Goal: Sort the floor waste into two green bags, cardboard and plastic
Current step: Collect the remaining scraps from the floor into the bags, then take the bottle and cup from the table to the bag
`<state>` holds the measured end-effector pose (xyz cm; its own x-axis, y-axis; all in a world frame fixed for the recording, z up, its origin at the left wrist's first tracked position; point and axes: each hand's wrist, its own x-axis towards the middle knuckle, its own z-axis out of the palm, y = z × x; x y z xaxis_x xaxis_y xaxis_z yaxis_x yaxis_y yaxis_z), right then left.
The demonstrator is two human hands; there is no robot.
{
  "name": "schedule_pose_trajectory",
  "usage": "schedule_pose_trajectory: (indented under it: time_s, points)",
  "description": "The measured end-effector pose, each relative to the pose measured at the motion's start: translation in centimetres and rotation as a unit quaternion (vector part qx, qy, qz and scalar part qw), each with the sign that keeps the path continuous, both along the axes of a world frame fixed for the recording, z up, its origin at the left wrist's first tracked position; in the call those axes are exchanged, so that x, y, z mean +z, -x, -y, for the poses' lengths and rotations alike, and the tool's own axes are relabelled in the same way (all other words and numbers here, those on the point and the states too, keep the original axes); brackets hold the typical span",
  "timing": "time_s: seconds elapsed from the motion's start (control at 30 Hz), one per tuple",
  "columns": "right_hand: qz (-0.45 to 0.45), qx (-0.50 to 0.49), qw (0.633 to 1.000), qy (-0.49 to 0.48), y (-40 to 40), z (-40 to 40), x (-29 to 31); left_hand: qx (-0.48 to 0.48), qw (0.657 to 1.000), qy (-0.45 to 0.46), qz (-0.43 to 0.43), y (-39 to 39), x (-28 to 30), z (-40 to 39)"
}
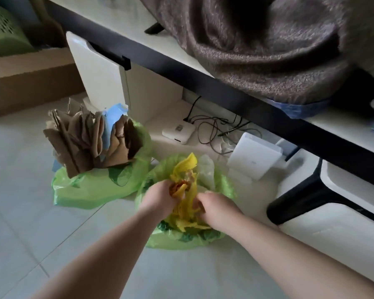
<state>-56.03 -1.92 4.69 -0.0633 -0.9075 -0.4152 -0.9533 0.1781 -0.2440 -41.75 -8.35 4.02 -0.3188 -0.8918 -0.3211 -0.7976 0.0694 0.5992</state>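
— What are the hands doing?

— The left hand (160, 196) and the right hand (217, 209) both have their fingers curled into a crumpled yellow plastic wrapper (187, 203), thin and crinkly, which sits in the mouth of the nearer translucent green plastic bag (224, 182) on the pale tiled floor (30, 212).

— And the cardboard?

— Torn brown corrugated cardboard pieces (82, 139), stiff and ragged-edged, with a light blue scrap among them, stand bunched in the second green plastic bag (91, 188), just left of the first; the two bags touch.

— Room to move?

— Open floor lies to the left and in front. On the right, a black furniture leg (298, 201) and a white flat box (254, 156) stand close, under the black-edged white worktop (203, 80) carrying a brown knitted blanket (257, 44).
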Motion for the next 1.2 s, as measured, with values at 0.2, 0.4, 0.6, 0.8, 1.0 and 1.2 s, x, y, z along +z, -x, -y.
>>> schedule_pose_trajectory:
  time_s: [0.2,0.4,0.6,0.8,1.0,1.2]
  points:
    - [-0.059,0.02,0.994,-0.095,0.4,1.7,-3.6,-0.069,0.989,-0.042,0.124,3.8,-3.6,1.3]
    - [-0.011,-0.006,0.999,-0.033,2.2,-0.3,-1.0,-0.038,0.992,-0.066,0.1,3.7,-1.9,1.5]
    - [0.02,-0.046,0.998,0.043,3.3,-4.6,5.4,-0.025,0.995,-0.044,0.091,3.1,4.9,-1.1]
    - [0.002,-0.106,0.987,0.117,4.1,-11.1,12.8,-0.106,0.994,0.007,0.012,4.1,13.2,-5.4]
    - [-0.004,-0.238,0.951,0.199,6.0,-20.5,19.1,-0.214,0.974,0.029,-0.07,8.8,19.0,-12.1]
    - [0.01,-0.422,0.871,0.25,7.9,-33.4,20.7,-0.303,0.939,-0.039,-0.158,14.1,20.5,-21.9]
